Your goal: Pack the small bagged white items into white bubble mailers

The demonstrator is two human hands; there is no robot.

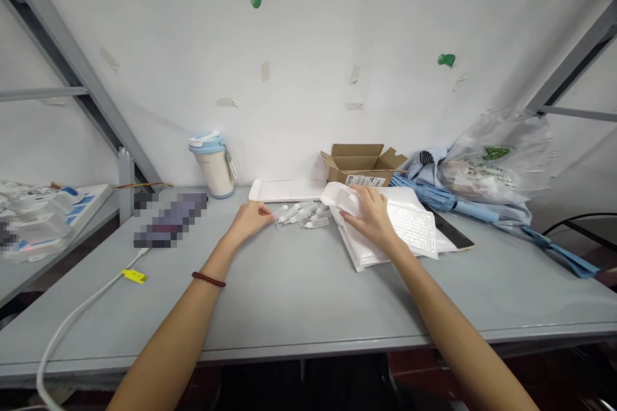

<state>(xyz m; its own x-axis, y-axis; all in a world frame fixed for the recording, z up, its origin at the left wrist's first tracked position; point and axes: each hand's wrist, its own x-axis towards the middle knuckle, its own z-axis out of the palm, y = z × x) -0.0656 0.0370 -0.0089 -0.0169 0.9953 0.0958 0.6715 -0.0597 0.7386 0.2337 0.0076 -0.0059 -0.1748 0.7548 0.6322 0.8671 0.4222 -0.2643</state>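
My left hand (pixel 249 219) reaches to the middle of the grey table (pixel 299 295) and pinches the end of a small clear plastic vial (pixel 281 211) from a cluster of several vials (pixel 306 213). My right hand (pixel 371 213) rests on a stack of white padded mailer bags (pixel 409 226), its fingers closed on the lifted, curled edge of the top bag (pixel 340 197). A dark red bead bracelet (pixel 208 279) is on my left wrist.
An open cardboard box (pixel 362 164) and a white-and-blue lidded cup (pixel 214 166) stand by the wall. A white roll (pixel 285 191) lies behind the vials. A blue folded umbrella (pixel 448 200) and a plastic bag (pixel 496 157) sit right. A white cable (pixel 77 318) crosses the left.
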